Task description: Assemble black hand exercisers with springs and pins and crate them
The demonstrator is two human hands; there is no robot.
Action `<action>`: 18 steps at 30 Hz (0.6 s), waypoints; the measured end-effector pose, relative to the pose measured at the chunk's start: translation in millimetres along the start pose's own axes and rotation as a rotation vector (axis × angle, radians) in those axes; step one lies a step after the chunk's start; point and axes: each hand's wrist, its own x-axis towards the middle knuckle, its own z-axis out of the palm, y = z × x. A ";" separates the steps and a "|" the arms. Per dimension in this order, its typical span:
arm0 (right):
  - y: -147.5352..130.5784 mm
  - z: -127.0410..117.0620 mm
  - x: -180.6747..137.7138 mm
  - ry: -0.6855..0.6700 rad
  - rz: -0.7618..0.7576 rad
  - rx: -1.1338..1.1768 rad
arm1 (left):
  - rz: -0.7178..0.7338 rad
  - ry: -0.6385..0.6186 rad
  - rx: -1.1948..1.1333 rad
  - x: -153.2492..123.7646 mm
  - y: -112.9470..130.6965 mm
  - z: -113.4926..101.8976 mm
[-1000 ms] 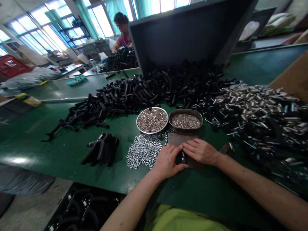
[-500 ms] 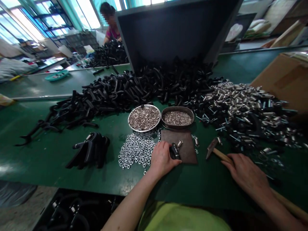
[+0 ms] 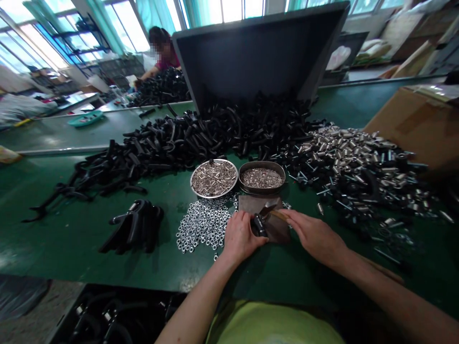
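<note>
My left hand [image 3: 241, 237] is closed around a small black plastic part [image 3: 258, 224], pressing it on a dark square plate [image 3: 281, 233]. My right hand [image 3: 315, 236] grips a hammer [image 3: 278, 213] by its wooden handle near the head. The hammer head [image 3: 266, 209] is right at the upper side of the black part; I cannot tell whether they touch. Many small metal nuts [image 3: 202, 227] lie left of my left hand. Behind the plate stand a round dish of metal pins [image 3: 214, 178] and an oval tin of tiny metal pieces [image 3: 262, 178].
A long heap of black curved parts [image 3: 172, 138] runs across the back below a large grey bin [image 3: 258, 57]. Springs and bolts [image 3: 351, 153] pile at the right by a cardboard box [image 3: 416, 129]. Several black handles [image 3: 134, 227] stand at left. Another person [image 3: 161, 55] works at the back left.
My right hand has swung the hammer leftward from the bare tabletop to the black part on the plate. My left hand keeps its hold in about the same place.
</note>
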 end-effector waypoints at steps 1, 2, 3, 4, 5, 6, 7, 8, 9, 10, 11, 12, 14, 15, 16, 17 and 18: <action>-2.9 -3.8 -0.5 0.064 -0.008 0.016 | 0.001 0.000 0.004 -0.1 -0.1 0.1; -5.9 -7.0 -1.4 0.147 -0.017 0.034 | 0.003 0.000 0.007 0.0 -0.1 0.1; -8.1 -8.6 -2.4 0.214 -0.029 0.045 | 0.004 0.000 0.010 0.0 -0.1 0.1; -9.3 -8.3 -3.1 0.235 -0.039 0.038 | 0.004 -0.001 0.012 0.1 0.0 0.0; -8.9 -5.8 -3.4 0.204 -0.043 0.015 | 0.003 -0.003 0.013 0.2 0.1 -0.2; -6.9 -1.8 -3.2 0.129 -0.037 -0.017 | 0.003 -0.006 0.013 0.3 0.4 -0.4; -3.6 3.1 -2.7 0.030 -0.022 -0.052 | 0.001 -0.009 0.013 0.4 0.7 -0.6; 0.8 8.1 -2.3 -0.057 -0.002 -0.088 | 0.000 -0.011 0.013 0.4 1.1 -0.7; 5.9 12.3 -2.3 -0.103 0.020 -0.118 | 0.000 -0.013 0.013 0.3 1.5 -0.7; 11.4 15.5 -3.2 -0.099 0.032 -0.146 | -0.001 -0.012 0.012 0.1 1.8 -0.5; 17.2 17.3 -5.3 -0.057 0.033 -0.179 | -0.001 -0.010 0.009 -0.2 2.0 -0.2; 23.6 17.9 -8.7 0.001 0.033 -0.225 | -0.002 -0.008 0.004 -0.5 2.1 0.3; 38.2 16.8 -19.0 0.102 0.060 -0.366 | -0.023 -0.004 -0.022 -1.4 1.9 0.9; 46.7 15.8 -25.3 0.129 0.088 -0.457 | -0.049 0.003 -0.051 -1.9 1.6 0.8; 55.5 14.8 -31.5 0.145 0.119 -0.549 | -0.088 0.017 -0.097 -2.2 1.5 0.2; 64.1 14.2 -37.0 0.153 0.145 -0.632 | -0.138 0.038 -0.165 -2.5 1.6 -1.1; 71.5 13.9 -41.2 0.156 0.160 -0.696 | -0.195 0.062 -0.254 -2.7 2.4 -3.1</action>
